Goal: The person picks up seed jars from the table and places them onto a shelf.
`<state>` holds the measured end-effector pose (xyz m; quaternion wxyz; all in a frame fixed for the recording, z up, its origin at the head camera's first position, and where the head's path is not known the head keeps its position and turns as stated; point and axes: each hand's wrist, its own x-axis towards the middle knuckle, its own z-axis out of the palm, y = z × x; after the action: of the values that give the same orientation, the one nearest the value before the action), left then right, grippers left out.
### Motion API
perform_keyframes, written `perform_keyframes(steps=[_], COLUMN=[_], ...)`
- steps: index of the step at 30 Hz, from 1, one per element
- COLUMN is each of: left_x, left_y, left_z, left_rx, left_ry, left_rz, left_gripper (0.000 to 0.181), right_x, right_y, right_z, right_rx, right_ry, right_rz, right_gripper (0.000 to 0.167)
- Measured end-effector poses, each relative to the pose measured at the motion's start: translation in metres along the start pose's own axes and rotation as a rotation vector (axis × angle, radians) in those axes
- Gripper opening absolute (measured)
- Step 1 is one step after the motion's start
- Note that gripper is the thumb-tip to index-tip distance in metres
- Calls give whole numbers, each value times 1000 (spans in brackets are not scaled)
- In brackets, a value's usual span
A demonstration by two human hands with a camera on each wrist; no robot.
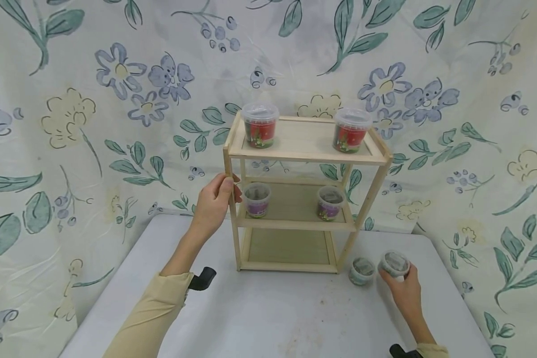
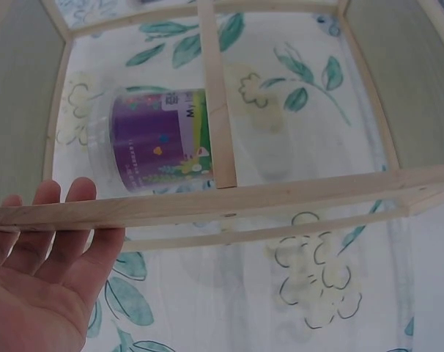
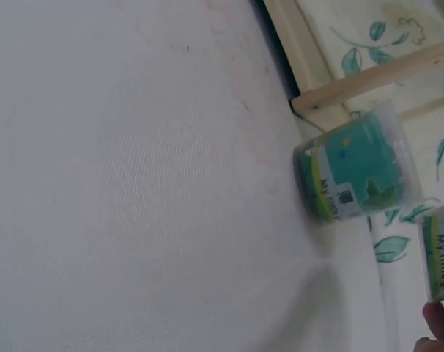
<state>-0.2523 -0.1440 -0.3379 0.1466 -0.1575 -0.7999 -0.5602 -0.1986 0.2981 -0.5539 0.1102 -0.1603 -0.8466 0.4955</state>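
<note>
A three-tier wooden shelf (image 1: 291,224) stands on the table. My left hand (image 1: 215,201) grips its left front post (image 2: 295,196), fingers curled round the wood. At the right, my right hand (image 1: 404,288) holds a clear plastic cup with a green label (image 1: 395,263) between thumb and fingers. This cup appears raised off the table in the right wrist view, where only part of the hand (image 3: 438,326) shows. Close beside it, a second green-labelled cup (image 3: 357,169) stands on the table near the shelf's right foot.
Two lidded cups with red labels (image 1: 261,130) (image 1: 351,134) stand on the top tier. On the middle tier are two purple-labelled cups (image 1: 257,203) (image 1: 330,205). The white table (image 1: 250,313) has brownish specks in front. A floral curtain (image 1: 138,124) hangs behind.
</note>
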Motion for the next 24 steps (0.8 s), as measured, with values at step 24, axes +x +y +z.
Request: perform_keyframes(steps=[24], left_x=[1], left_y=[-3], left_z=[0], left_rx=[-26], left_ry=[-2], left_rz=[0], left_gripper=[32], right_x=[-30], right_y=[-31], right_z=[16], right_rx=[12], right_ry=[-37], right_rz=[-134], right_gripper=[79])
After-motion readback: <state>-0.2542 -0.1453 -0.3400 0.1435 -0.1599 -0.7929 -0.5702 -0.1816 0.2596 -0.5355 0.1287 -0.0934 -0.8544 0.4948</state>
